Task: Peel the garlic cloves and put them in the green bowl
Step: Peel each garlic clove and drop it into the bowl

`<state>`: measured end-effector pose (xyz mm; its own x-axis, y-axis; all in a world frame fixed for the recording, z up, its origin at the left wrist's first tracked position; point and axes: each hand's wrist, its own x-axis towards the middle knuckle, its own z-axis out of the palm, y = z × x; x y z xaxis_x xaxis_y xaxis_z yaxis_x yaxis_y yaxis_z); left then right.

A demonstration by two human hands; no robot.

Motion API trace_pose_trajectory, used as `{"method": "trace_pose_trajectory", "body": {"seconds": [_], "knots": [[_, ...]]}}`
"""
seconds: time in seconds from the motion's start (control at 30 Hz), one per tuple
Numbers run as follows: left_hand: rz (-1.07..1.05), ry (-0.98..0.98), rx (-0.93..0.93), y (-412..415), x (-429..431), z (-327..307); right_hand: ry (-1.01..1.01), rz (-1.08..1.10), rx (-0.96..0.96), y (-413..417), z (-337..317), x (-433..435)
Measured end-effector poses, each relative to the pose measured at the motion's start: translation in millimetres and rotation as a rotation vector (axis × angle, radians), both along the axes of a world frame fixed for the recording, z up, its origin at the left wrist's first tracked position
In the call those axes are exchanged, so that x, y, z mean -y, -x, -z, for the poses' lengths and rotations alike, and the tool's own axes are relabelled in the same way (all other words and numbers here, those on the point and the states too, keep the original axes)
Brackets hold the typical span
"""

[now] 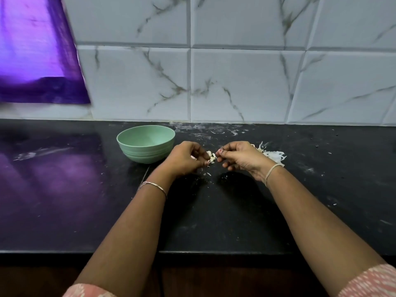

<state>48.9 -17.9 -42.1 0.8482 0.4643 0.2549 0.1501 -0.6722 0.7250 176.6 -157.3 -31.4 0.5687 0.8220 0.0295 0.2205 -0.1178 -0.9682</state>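
Both hands low over counter (214, 211), close together, fingertips facing. Left hand (186, 157): back up, fingers curled, gripping garlic (211, 157) at the fingertips. Right hand (240, 156): fingers curled too, thumb and forefinger pinching garlic's right edge; skin or clove under the pinch, cannot tell. Garlic: small whitish lump in the gap between the two hands, above counter, not in bowl. Bowl (145, 144): green, upright on counter, just left of left hand and a bit behind it, near the knuckles; touching or not, cannot tell. Peels (273, 155): white papery heap on counter right behind right hand, partly hidden by it. Tiny white bits (209, 174) on counter beneath the hands. Bangle (155, 186) on left wrist, pale band (272, 170) on right wrist. Pink patterned sleeves (368, 284) at bottom edge, both arms. Counter black, glossy, scuffed with pale marks, mostly beyond right hand. Grey marbled tiles (235, 82) on wall behind hands. Purple cloth (36, 50) hanging far left of left hand, purple reflection on counter below it.
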Motion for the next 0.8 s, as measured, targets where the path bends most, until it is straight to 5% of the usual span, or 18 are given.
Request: {"method": "trace_pose_trajectory", "body": {"seconds": [0.13, 0.5, 0.8], "knots": [[-0.188, 0.108, 0.263, -18.4, 13.7, 8.3, -0.007, -0.036, -0.058, 1.5, 0.6, -1.0], [-0.109, 0.383, 0.356, -27.6, 15.0, 10.7, -0.131, 0.029, -0.013, -0.2, 5.4, -6.2], [-0.229, -0.059, 0.338, -26.2, 23.1, 9.5, -0.154, 0.044, -0.003, 3.0, 8.5, -9.6]]}}
